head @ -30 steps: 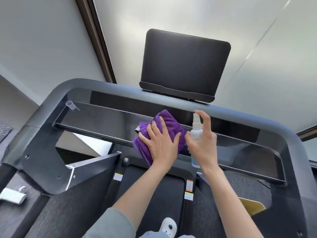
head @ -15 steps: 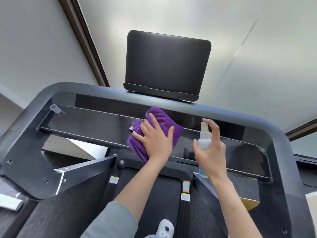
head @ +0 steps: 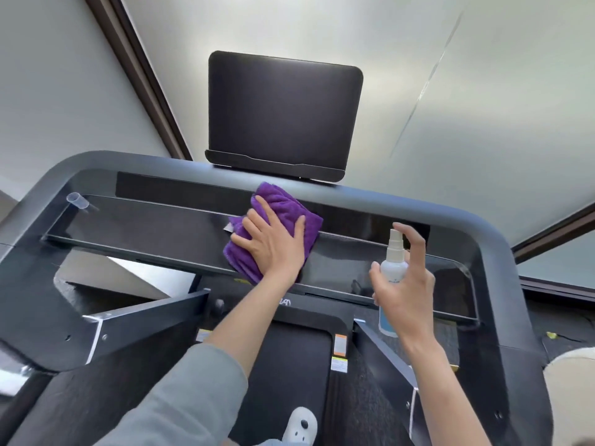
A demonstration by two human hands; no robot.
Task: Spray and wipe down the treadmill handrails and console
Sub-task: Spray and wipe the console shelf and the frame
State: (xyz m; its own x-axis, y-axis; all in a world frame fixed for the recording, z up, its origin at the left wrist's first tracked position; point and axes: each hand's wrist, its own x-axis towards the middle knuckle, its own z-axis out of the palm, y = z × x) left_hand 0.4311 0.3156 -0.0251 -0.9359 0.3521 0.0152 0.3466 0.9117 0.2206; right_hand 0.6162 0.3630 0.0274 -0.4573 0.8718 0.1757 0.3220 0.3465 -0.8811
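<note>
Across the glossy black console (head: 154, 230) of the treadmill, the left hand (head: 273, 246) lies flat on a folded purple cloth (head: 283, 207), its fingers (head: 267, 209) spread and nearly straight, pressing the cloth onto the panel just below the curved grey top rail (head: 418, 209). To the right of it, apart from the cloth, the right hand (head: 405, 284) holds a small white spray bottle (head: 393, 268) upright in front of the console, thumb and lower fingers curled round the body, the index finger arched over the nozzle; whether it touches the pump head cannot be told for sure. A pale blue band shows at the bottle's base below the palm. Above the rail stands a dark tablet holder (head: 285, 114), blank and tilted back. At the far left end of the console a small clear plastic cap (head: 77, 200) lies on its side. Below the arms the black running belt (head: 289, 365) runs toward the viewer, with a white shoe (head: 301, 424) on it and a grey sleeve (head: 193, 397) covering the left forearm.
</note>
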